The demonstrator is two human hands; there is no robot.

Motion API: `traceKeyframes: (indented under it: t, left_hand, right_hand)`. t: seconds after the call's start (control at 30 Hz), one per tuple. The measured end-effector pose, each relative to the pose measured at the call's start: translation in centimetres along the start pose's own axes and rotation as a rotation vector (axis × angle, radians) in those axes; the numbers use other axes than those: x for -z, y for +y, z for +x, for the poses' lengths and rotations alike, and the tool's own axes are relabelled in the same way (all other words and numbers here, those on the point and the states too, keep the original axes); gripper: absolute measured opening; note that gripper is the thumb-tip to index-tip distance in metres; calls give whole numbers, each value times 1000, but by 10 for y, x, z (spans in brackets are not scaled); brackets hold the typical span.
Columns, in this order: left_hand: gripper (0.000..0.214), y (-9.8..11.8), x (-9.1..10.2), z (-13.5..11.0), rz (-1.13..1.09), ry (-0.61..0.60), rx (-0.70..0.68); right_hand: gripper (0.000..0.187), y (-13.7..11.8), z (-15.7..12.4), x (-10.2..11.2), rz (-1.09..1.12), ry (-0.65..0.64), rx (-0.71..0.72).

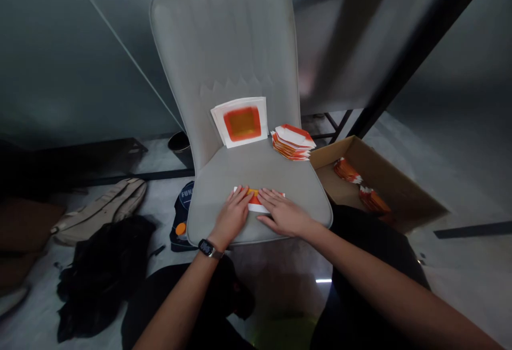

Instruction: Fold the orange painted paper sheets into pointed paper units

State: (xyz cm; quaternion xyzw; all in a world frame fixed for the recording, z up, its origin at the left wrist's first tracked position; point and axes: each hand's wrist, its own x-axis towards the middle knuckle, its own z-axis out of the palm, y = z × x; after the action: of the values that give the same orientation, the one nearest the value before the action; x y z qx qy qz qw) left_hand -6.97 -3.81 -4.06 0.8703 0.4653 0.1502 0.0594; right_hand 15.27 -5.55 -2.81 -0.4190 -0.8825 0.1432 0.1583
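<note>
The left hand (232,216) and the right hand (284,212) lie on a folded orange-and-white paper (254,201) at the front of the grey chair seat (256,167). Their fingers (267,196) are spread and press down, not pinching. A stack of folded papers (292,143) sits at one o'clock, and a cardboard box (374,179) at three o'clock.

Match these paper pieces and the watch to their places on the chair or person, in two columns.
Things:
1. White sheets with an orange square
2. Stack of folded orange-and-white papers
3. Folded paper strip
4. Wristwatch

Places:
A. Around the left wrist
B. Under the left hand and right hand, on the seat
C. Propped against the backrest
D. At the seat's far right corner, beside the cardboard box

Pairs: 1-C, 2-D, 3-B, 4-A
</note>
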Motion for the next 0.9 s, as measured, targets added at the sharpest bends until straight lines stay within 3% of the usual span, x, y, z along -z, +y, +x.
traceKeyframes:
  t: [0.17,0.4,0.7,0.9]
  left_hand:
    - [47,3,-3,-2,20,10,57]
    - [47,7,9,-1,112,-31,88]
    - [51,12,12,-17,166,43,190]
    - [50,10,26,-10,170,-28,200]
  right_hand:
    - [62,-3,6,3,27,-4,-79]
    - [82,-13,12,-2,28,-52,-59]
    - [76,15,-30,21,-54,-125,-189]
    - [62,9,-22,33,-114,-134,-201]
